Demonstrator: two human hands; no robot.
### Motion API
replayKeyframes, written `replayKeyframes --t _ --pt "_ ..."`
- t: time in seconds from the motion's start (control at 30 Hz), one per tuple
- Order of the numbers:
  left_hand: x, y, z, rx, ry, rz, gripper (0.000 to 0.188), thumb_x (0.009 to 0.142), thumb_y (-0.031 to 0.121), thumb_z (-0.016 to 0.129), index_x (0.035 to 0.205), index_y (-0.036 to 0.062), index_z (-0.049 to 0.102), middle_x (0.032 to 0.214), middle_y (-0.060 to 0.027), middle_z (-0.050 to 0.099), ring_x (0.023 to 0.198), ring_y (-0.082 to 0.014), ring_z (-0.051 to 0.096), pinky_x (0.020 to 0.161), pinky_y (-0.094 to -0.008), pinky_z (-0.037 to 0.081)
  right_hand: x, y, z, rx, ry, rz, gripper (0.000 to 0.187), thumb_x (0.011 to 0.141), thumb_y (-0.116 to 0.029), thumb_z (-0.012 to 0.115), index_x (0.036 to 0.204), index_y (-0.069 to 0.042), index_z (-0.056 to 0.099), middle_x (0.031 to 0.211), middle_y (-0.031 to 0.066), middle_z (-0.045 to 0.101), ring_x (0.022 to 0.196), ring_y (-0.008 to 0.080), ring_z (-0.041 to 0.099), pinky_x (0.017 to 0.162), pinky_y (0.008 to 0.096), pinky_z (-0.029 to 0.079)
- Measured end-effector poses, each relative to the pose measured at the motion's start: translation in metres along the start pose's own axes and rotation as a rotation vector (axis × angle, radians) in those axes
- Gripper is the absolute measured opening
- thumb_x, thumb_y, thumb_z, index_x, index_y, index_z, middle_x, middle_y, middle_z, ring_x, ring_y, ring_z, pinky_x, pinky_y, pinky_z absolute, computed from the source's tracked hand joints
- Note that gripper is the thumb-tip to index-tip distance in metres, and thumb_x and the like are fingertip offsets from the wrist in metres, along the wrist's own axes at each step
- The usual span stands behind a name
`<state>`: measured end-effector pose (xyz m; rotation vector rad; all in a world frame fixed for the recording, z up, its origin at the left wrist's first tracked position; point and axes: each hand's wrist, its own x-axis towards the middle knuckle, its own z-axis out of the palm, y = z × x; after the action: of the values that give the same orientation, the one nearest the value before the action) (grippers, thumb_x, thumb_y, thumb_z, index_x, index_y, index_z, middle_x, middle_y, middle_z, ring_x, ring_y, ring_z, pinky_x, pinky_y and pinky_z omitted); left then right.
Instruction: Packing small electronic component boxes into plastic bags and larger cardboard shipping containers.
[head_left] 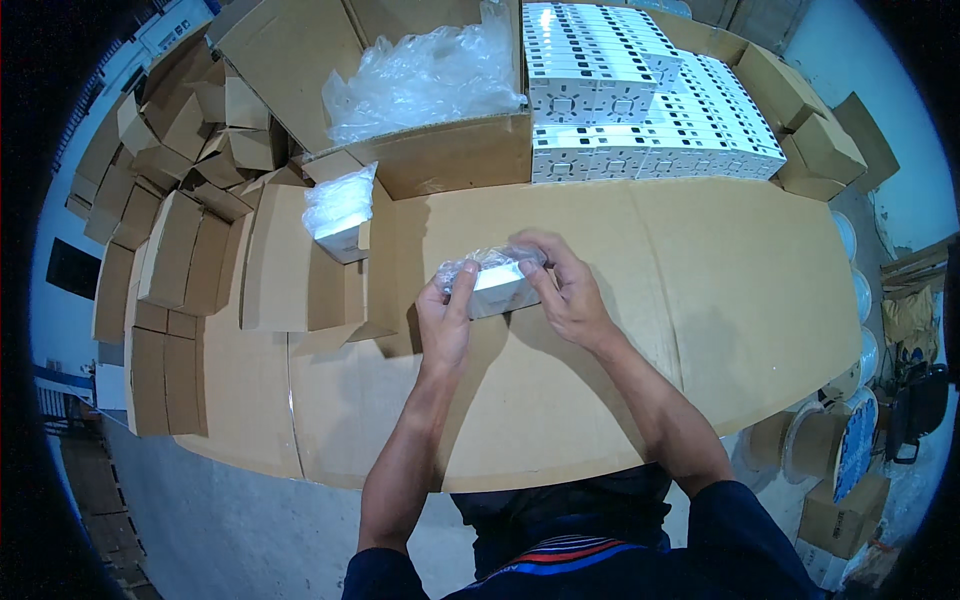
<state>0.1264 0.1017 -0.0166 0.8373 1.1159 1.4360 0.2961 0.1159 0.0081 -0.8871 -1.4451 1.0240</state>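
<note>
- White box sits between both sets of fingertips, held above the middle of a cardboard-covered table that spreads out on every side of the fingers.
- Beyond the fingers and a little to their left stands a large carton, heaped with clear plastic wrap.
- Beyond them to the right rises a stack of printed white boxes.
- Nearer, left of the fingers, is a small open carton; a wrapped box rests at its far end.
- Left hand: thumb pressed to the white box's left end; its other fingers are mostly hidden, so their exact hold cannot be told.
- Right hand: thumb and curled forefinger pinch the right end, with film between.
- Clear film lies bunched along the box's far, upper side, just under the fingertips. The step in hand looks like working this film around the box; the next move probably calls for a steady left hold while the right fingers smooth the loose edge.
</note>
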Motion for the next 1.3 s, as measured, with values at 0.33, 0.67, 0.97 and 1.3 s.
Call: replayKeyframes --t 0.33,0.67,0.97,1.3 --pt "-0.002 -0.001 -0.008 -0.037 -0.03 -0.02 0.027 0.1 0.02 0.062 0.114 -0.0025 0.063 0.104 -0.006 0.066 0.096 -0.0118 0.061 0.083 -0.0279 0.05 0.0 -0.003 -0.013 -0.12 -0.202 0.15 0.018 0.095 -0.008 0.063 0.112 -0.002 0.067 0.1 0.0084 0.072 0.087 0.0142 0.067 0.076 0.0292 0.053" --pt "-0.016 0.047 -0.002 0.903 -0.166 1.049 0.047 0.073 0.007 0.082 0.116 0.004 0.063 0.111 -0.009 0.068 0.118 -0.0302 0.057 0.104 -0.0431 0.042 0.0 -0.001 -0.019 -0.029 -0.222 0.109 0.025 0.089 -0.004 0.071 0.113 -0.002 0.066 0.101 0.0082 0.072 0.089 0.0129 0.068 0.078 0.0294 0.056" --pt "-0.011 0.026 -0.002 0.806 -0.222 0.781 0.042 0.074 0.003 0.081 0.114 0.0044 0.068 0.112 -0.01 0.07 0.109 -0.0284 0.064 0.096 -0.0397 0.05 0.0 -0.008 -0.024 -0.101 -0.257 0.08 0.025 0.087 -0.005 0.072 0.112 -0.002 0.067 0.104 0.0092 0.071 0.09 0.0162 0.069 0.076 0.0306 0.056" --pt "-0.014 0.03 0.0 0.344 -0.289 0.046 0.03 0.087 0.002 0.075 0.115 -0.0024 0.065 0.104 -0.0066 0.069 0.096 -0.0118 0.063 0.082 -0.0277 0.053 0.008 -0.018 -0.037 -0.367 -0.295 -0.115 0.022 0.084 -0.003 0.072 0.106 0.0 0.069 0.1 0.01 0.068 0.084 0.0182 0.067 0.073 0.0314 0.054"
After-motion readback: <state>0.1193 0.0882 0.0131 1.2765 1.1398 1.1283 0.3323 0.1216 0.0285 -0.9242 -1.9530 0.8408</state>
